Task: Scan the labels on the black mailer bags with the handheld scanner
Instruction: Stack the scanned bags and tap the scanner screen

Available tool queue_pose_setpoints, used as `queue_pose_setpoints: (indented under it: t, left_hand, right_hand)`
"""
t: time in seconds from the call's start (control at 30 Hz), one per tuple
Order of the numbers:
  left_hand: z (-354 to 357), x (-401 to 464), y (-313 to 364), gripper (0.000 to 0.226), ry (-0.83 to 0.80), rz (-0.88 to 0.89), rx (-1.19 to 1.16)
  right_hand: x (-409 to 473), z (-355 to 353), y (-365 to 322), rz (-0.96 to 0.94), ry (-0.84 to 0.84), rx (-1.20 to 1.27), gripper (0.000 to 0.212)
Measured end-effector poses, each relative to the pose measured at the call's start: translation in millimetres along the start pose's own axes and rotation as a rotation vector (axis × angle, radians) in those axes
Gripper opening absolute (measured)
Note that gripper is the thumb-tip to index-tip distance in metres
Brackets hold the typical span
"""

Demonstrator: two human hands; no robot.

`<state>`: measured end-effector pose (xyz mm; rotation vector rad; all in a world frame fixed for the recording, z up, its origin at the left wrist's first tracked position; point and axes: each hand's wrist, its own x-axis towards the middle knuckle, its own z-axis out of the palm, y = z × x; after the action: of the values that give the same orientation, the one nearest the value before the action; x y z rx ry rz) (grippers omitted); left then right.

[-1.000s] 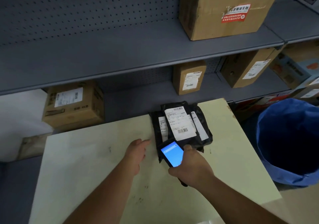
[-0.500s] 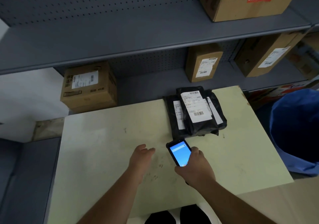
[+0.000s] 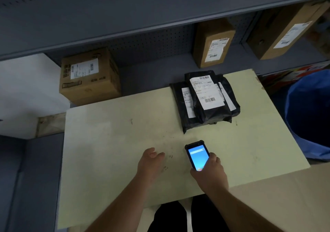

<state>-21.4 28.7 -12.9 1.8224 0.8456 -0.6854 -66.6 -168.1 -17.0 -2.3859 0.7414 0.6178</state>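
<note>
A stack of black mailer bags (image 3: 212, 114) with white barcode labels lies at the far right of the pale table (image 3: 110, 138). My right hand (image 3: 210, 174) grips the handheld scanner (image 3: 197, 154), its blue screen lit and facing up, a short way in front of the stack. My left hand (image 3: 150, 162) hovers just above the table to the left of the scanner, fingers loosely spread and holding nothing.
Grey shelving behind the table carries cardboard boxes (image 3: 89, 74) (image 3: 213, 43) (image 3: 285, 31) with labels. A blue bin (image 3: 310, 117) stands right of the table. A brown cardboard surface (image 3: 285, 196) lies at the near right.
Both hands have drawn back from the bags toward me. The scanner now sits apart from the stack instead of over its near edge. The view has tilted downward.
</note>
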Motion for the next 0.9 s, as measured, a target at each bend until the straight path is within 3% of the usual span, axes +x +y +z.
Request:
queue_pose_setpoints:
  t: [0.9]
  left_hand:
    - [8.1,19.7,0.0,0.058,-0.012,-0.082,0.043]
  right_hand:
    - [32.7,36.1,7.8,0.065,0.068,-0.161,0.083]
